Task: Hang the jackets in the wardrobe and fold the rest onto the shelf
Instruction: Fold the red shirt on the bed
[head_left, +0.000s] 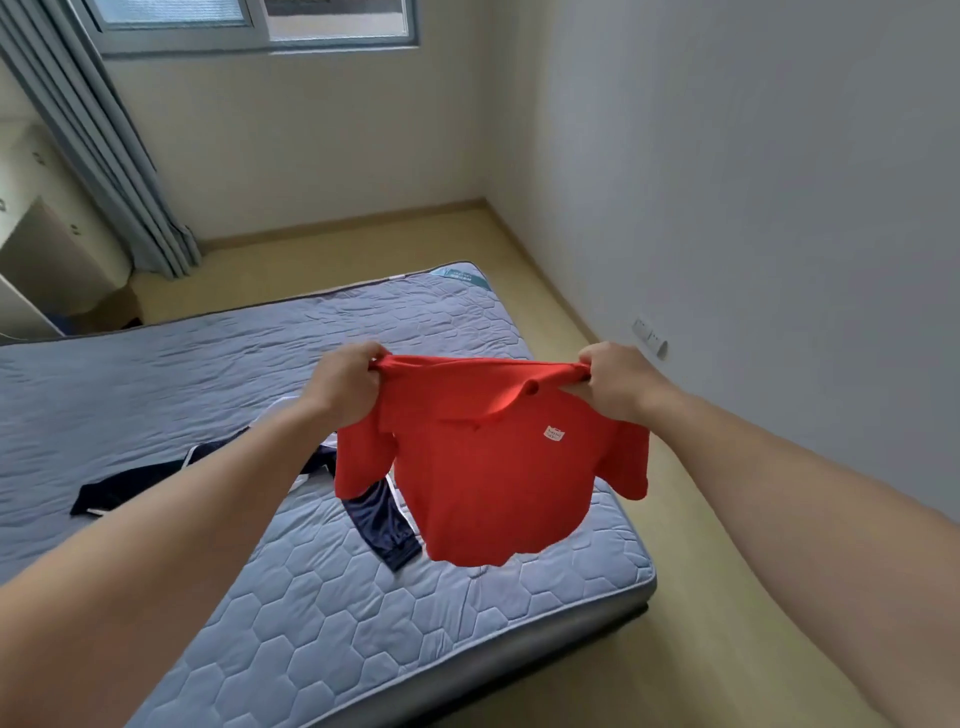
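Note:
A red short-sleeved polo shirt (488, 467) hangs in the air above the bed's near right corner, spread out by its shoulders. My left hand (345, 382) grips its left shoulder and my right hand (618, 382) grips its right shoulder. A small white label shows on the chest. Under it, a dark navy jacket (387, 525) with white stripes lies spread on the mattress (208, 374), partly hidden by my left arm and the shirt.
The blue-grey quilted mattress fills the left and middle. Pale wooden floor (701, 597) runs along its right side up to a white wall with sockets (649, 332). A grey curtain (119, 171) and a white cabinet (47, 244) stand at the far left under a window.

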